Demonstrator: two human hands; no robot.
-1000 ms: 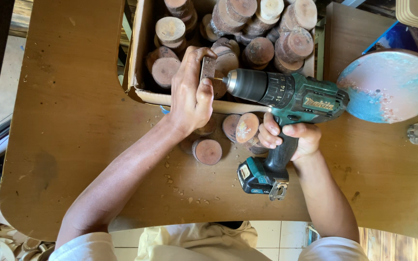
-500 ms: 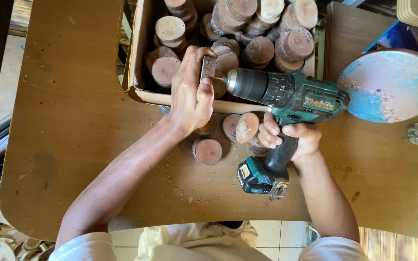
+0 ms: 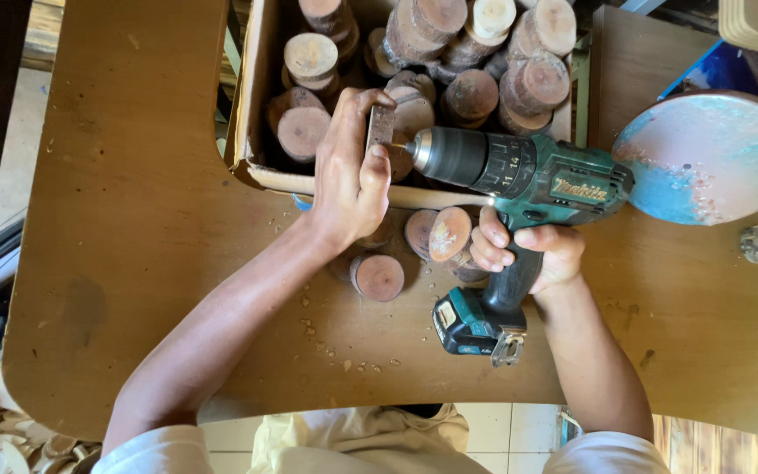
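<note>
teal-black drill [image 3: 537, 184], brown wood slices [image 3: 379, 276], turquoise disc [image 3: 708, 158]

Teal cordless drill [image 3: 528, 180] horizontal, bit against small wood slice [image 3: 382, 133] above box edge.

We see left hand [image 3: 353, 180] pinching a wood slice [image 3: 382, 132] against the drill [image 3: 519, 180] bit; right hand [image 3: 532, 250] grips the handle.

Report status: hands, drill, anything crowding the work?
Left hand steadies a wood slice on edge. Right hand grips the drill, bit at the slice. Loose slices underneath.
</note>
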